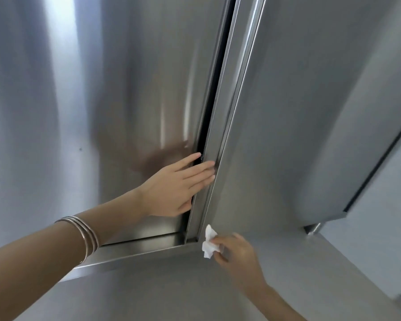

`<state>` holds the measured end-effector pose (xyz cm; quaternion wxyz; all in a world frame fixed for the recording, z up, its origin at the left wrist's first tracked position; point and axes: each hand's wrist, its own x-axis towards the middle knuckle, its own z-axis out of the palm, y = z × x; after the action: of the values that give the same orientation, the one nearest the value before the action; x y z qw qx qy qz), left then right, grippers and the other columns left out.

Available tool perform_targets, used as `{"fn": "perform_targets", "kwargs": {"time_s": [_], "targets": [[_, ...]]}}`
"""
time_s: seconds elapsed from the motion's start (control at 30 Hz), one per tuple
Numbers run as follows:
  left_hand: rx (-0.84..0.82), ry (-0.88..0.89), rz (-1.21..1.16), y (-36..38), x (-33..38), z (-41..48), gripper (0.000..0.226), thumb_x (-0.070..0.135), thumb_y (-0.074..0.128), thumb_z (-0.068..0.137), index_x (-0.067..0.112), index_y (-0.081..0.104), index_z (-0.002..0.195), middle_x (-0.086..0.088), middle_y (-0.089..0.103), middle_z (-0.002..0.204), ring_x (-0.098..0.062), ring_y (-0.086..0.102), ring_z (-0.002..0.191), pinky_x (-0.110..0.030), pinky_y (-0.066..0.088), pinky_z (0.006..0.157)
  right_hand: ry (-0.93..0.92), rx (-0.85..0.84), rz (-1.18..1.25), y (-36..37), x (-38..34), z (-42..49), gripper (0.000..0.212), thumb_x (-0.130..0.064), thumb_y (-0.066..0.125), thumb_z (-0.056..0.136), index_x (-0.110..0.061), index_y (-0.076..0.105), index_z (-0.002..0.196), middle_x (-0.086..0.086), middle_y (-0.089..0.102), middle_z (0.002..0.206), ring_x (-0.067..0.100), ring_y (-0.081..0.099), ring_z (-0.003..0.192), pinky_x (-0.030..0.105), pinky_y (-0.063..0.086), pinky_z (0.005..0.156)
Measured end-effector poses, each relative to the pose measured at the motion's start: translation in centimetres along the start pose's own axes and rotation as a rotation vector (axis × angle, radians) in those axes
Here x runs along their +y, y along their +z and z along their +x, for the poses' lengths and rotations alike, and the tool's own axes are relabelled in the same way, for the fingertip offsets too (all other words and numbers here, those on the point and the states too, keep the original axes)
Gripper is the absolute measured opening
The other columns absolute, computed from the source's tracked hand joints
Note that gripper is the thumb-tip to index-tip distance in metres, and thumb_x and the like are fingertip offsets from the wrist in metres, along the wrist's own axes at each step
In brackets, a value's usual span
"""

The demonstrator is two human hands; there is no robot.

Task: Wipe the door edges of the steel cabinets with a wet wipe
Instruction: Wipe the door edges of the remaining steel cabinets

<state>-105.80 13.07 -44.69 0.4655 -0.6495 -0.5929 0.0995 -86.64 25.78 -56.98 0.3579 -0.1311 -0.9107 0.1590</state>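
Two hands met at the seam. The step called for pressing the wet wipe (208,243) flat into the door edge (221,121) and drawing it upward steadily, while the left hand (178,184), fingers straight, braced the door. The right hand (239,253) pinched the wipe, which stuck out beyond its fingertips, just beside the edge's bottom corner

The left cabinet door (102,89) is silver-grey steel streaked with pale white glare; the right cabinet door (299,112) is a flatter, duller grey. The gap (214,93) between them is black. The wet wipe (208,243) is plain white and the bangles (83,232) silver.
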Motion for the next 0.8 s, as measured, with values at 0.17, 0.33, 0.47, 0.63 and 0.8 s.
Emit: {"fn": "perform_targets", "kwargs": {"time_s": [0.17,0.33,0.47,0.63,0.8], "targets": [[0.219,-0.049,-0.175,-2.2,0.7,5.9,0.058,0.023,0.042,0.08,0.002,0.058,0.132,-0.012,0.059,0.135,-0.029,0.044,0.136,-0.047,0.026,0.117,0.236,0.161,0.081,-10.1,1.6,2.6,0.031,-0.001,0.076,0.068,-0.029,0.07,0.079,-0.018,0.067,0.079,0.003,0.059,0.079,0.01,0.042,0.069],[0.343,-0.105,-0.283,-2.9,3.2,15.6,0.054,0.018,0.051,0.076,0.002,0.063,0.126,-0.011,0.065,0.126,-0.027,0.055,0.126,-0.045,0.038,0.112,0.281,0.302,0.068,-18.4,6.1,5.2,0.036,-0.003,0.073,0.073,-0.036,0.062,0.083,-0.015,0.066,0.085,-0.003,0.058,0.082,0.005,0.041,0.074],[0.365,-0.175,-0.226,-1.8,5.3,24.9,0.054,0.017,0.063,0.073,0.002,0.063,0.125,-0.011,0.064,0.127,-0.027,0.054,0.127,-0.046,0.036,0.112,0.289,0.374,0.014,-23.9,12.8,8.1,0.023,-0.005,0.073,0.075,-0.021,0.067,0.091,-0.007,0.067,0.089,0.0,0.06,0.084,0.007,0.043,0.076],[0.296,-0.221,-0.031,-0.3,7.3,37.8,0.056,0.031,0.057,0.081,0.009,0.059,0.132,-0.005,0.058,0.137,-0.022,0.046,0.135,-0.043,0.035,0.114,0.301,0.454,0.122,-29.8,22.5,13.3,0.023,-0.003,0.069,0.079,-0.02,0.066,0.094,-0.01,0.065,0.091,-0.011,0.057,0.084,0.0,0.04,0.074],[0.256,-0.305,0.119,-0.2,8.1,50.9,0.057,0.033,0.051,0.086,0.01,0.055,0.137,-0.003,0.051,0.145,-0.022,0.041,0.139,-0.043,0.03,0.116,0.228,0.509,0.187,-36.8,30.6,18.4,0.023,-0.005,0.068,0.08,-0.024,0.062,0.091,-0.016,0.063,0.088,-0.001,0.058,0.079,0.009,0.045,0.072]]}}
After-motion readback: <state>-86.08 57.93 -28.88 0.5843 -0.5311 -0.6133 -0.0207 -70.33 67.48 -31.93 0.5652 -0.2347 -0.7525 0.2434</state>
